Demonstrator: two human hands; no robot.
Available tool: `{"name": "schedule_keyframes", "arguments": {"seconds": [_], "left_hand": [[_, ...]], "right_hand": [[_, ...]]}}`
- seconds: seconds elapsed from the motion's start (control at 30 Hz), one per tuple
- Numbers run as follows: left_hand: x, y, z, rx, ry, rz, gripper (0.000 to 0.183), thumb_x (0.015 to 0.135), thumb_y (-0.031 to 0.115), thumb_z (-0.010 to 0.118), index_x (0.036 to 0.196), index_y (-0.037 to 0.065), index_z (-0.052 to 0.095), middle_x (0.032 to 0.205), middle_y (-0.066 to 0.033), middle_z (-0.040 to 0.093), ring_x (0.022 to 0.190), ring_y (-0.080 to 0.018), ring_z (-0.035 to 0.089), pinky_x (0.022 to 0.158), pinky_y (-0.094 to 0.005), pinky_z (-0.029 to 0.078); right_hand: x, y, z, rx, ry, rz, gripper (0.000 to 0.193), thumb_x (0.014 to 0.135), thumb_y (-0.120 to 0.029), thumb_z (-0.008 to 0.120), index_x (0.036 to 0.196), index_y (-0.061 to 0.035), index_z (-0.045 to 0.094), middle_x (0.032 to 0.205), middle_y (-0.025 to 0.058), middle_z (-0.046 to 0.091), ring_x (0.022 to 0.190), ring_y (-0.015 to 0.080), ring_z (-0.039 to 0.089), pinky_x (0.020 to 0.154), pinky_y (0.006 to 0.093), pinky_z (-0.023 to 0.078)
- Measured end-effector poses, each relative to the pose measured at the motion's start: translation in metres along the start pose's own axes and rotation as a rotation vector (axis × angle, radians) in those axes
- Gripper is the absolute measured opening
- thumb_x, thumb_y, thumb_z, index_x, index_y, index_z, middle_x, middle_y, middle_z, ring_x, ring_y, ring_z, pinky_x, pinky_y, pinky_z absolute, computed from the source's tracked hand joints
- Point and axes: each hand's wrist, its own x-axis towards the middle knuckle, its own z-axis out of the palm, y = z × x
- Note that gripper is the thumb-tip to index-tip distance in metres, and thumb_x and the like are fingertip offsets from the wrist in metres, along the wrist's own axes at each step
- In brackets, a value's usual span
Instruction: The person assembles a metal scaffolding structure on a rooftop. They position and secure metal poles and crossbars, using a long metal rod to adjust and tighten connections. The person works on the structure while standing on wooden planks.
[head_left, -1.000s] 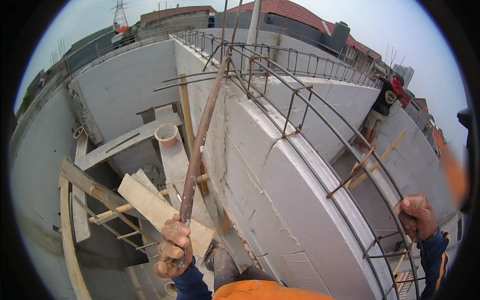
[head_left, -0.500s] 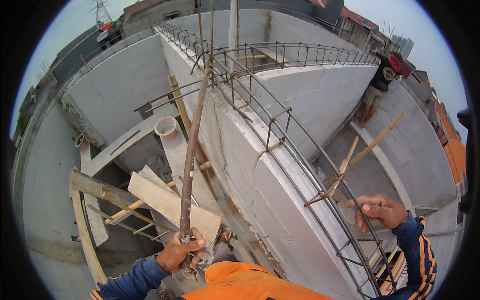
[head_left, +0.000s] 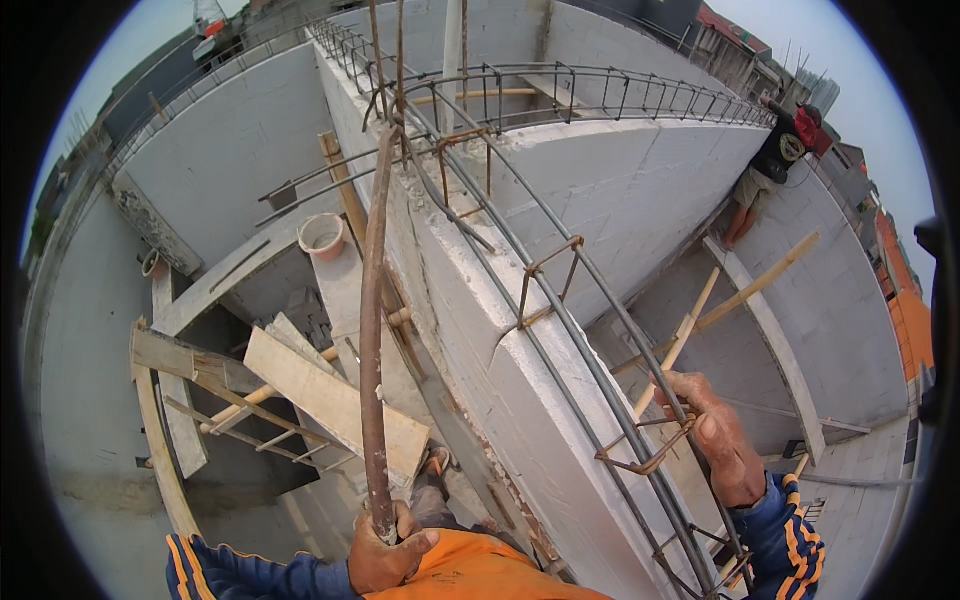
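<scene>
My left hand (head_left: 388, 552) is closed round the lower end of a long brown metal bar (head_left: 373, 350) with whitish specks. The bar slopes up and away, its far end meeting the rebar where the cage corners on the wall top. On the right, my right hand (head_left: 718, 440) curls its fingers over the upper rod of the rebar cage (head_left: 600, 372), just beside a rusty stirrup (head_left: 655, 462). This cage lies along the top of the pale block wall (head_left: 560, 420). Two upright rods (head_left: 400, 60) rise near the bar's far end.
Below on the left are loose planks (head_left: 335, 400), a timber frame (head_left: 200, 365) and a bucket (head_left: 322, 237) on a board. At the far right a co-worker (head_left: 770, 150) stands against a wall. Timber poles (head_left: 755, 285) cross the space right of the wall.
My right hand has come left and forward, from open fingers beside the cage to a grip on its upper rod. My left hand has moved slightly down with the bar, and the view has shifted.
</scene>
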Motion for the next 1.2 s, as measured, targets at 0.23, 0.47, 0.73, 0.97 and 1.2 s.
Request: {"name": "schedule_keyframes", "arguments": {"seconds": [0.23, 0.47, 0.73, 0.97, 1.2], "left_hand": [[-0.012, 0.051, -0.046, 0.603, 0.249, 0.173, 0.054, 0.088, 0.051, 0.071, 0.099, 0.003, 0.050, 0.063, 0.0004, 0.048, 0.042, -0.0087, 0.046, 0.039, -0.0259, 0.039], [-0.034, 0.160, -0.165, 1.106, 0.244, 0.211, 0.062, 0.086, 0.065, 0.066, 0.075, 0.005, 0.050, 0.059, 0.0023, 0.043, 0.052, -0.0087, 0.041, 0.046, -0.0298, 0.036], [-0.016, 0.243, -0.266, 1.429, 0.330, 0.327, 0.064, 0.084, 0.064, 0.068, 0.074, 0.002, 0.058, 0.061, 0.0002, 0.048, 0.060, -0.0118, 0.046, 0.053, -0.0329, 0.039], [0.010, 0.235, -0.277, 1.203, 0.098, 0.103, 0.063, 0.084, 0.065, 0.067, 0.072, 0.004, 0.057, 0.059, 0.0020, 0.046, 0.056, -0.0090, 0.042, 0.048, -0.0302, 0.034], [0.007, 0.148, -0.231, 0.913, 0.031, 0.130, 0.059, 0.088, 0.062, 0.065, 0.072, 0.006, 0.054, 0.057, 0.0029, 0.046, 0.055, -0.0075, 0.041, 0.047, -0.0283, 0.034]], "right_hand": [[0.010, -0.024, 0.001, -0.035, -0.138, 0.094, 0.061, 0.095, -0.042, 0.063, 0.131, 0.0074, 0.055, 0.081, 0.0044, 0.059, 0.075, 0.0107, 0.055, 0.069, 0.0262, 0.046], [0.011, -0.016, 0.001, -0.077, -0.098, 0.044, 0.051, 0.095, -0.035, 0.062, 0.126, 0.0055, 0.061, 0.080, 0.0048, 0.062, 0.075, 0.0119, 0.058, 0.070, 0.0268, 0.047], [0.011, -0.026, 0.010, -0.127, -0.064, 0.069, 0.051, 0.092, -0.044, 0.062, 0.113, 0.0031, 0.066, 0.078, 0.0052, 0.061, 0.070, 0.0125, 0.057, 0.069, 0.0294, 0.049], [0.012, -0.035, 0.011, -0.238, -0.036, 0.135, 0.046, 0.089, -0.047, 0.066, 0.083, -0.0010, 0.067, 0.067, 0.0035, 0.059, 0.065, 0.0131, 0.055, 0.077, 0.0328, 0.051], [0.016, -0.035, 0.018, -0.215, -0.021, 0.098, 0.056, 0.086, -0.060, 0.063, 0.070, -0.0060, 0.055, 0.060, 0.0018, 0.049, 0.058, 0.0128, 0.049, 0.094, 0.0401, 0.050]]}}
